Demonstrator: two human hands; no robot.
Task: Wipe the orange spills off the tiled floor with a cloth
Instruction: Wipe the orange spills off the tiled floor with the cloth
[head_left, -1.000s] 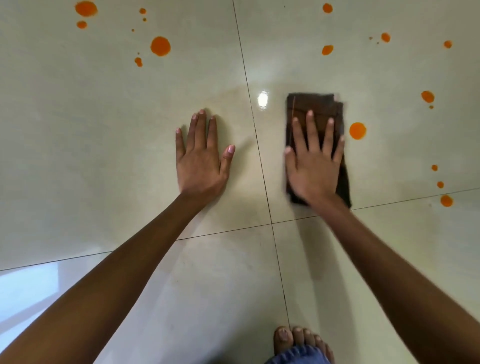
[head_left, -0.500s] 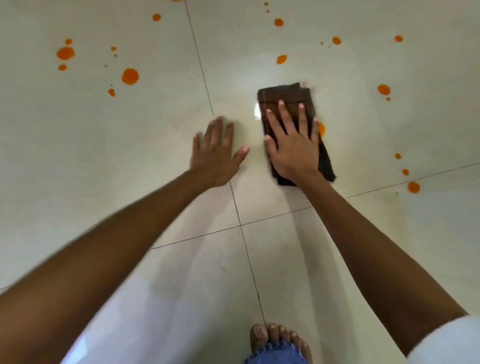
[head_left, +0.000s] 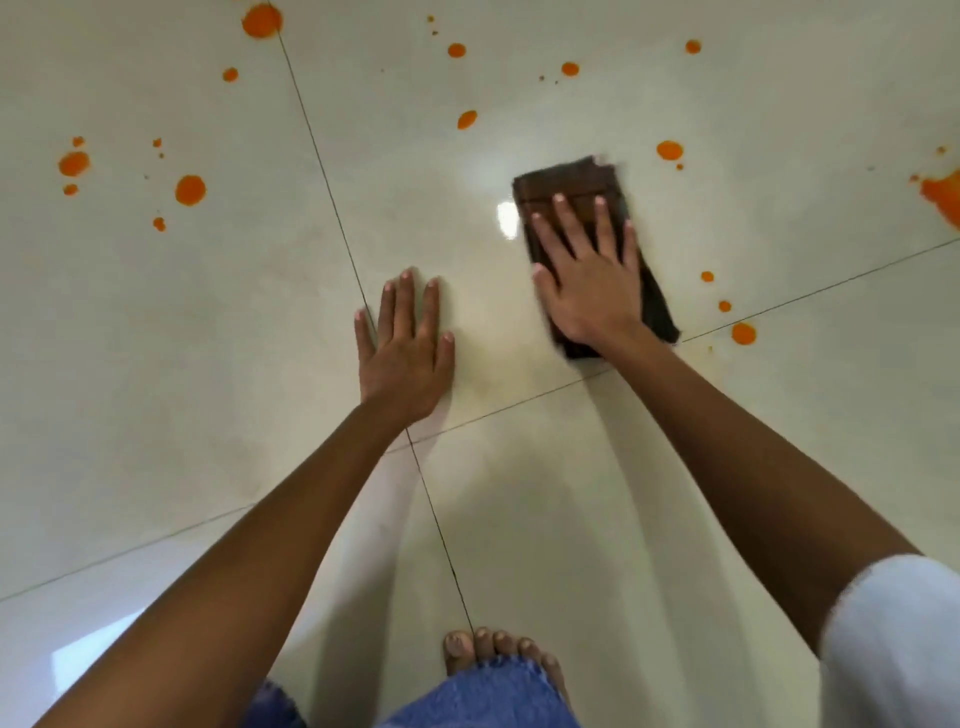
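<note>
A folded dark brown cloth (head_left: 566, 179) lies flat on the cream tiled floor (head_left: 156, 338). My right hand (head_left: 589, 275) presses on it with straight, spread fingers. My left hand (head_left: 405, 345) rests flat on the bare tile to the left of the cloth, over a grout line. Orange spills dot the floor: a drop (head_left: 669, 150) just beyond the cloth's far right corner, a drop (head_left: 743, 333) and two small ones right of the cloth, a big smear (head_left: 943, 197) at the right edge, and several drops (head_left: 190, 189) at the far left.
More orange drops (head_left: 262, 21) lie along the top of the view. My bare foot (head_left: 498, 649) and a frayed blue denim hem (head_left: 483, 696) are at the bottom centre. A bright reflection (head_left: 506, 218) glints just left of the cloth.
My right hand slid the cloth to the right over the orange drop that lay beside it; that drop no longer shows. The view shifted, and my left hand settled flat on the tile.
</note>
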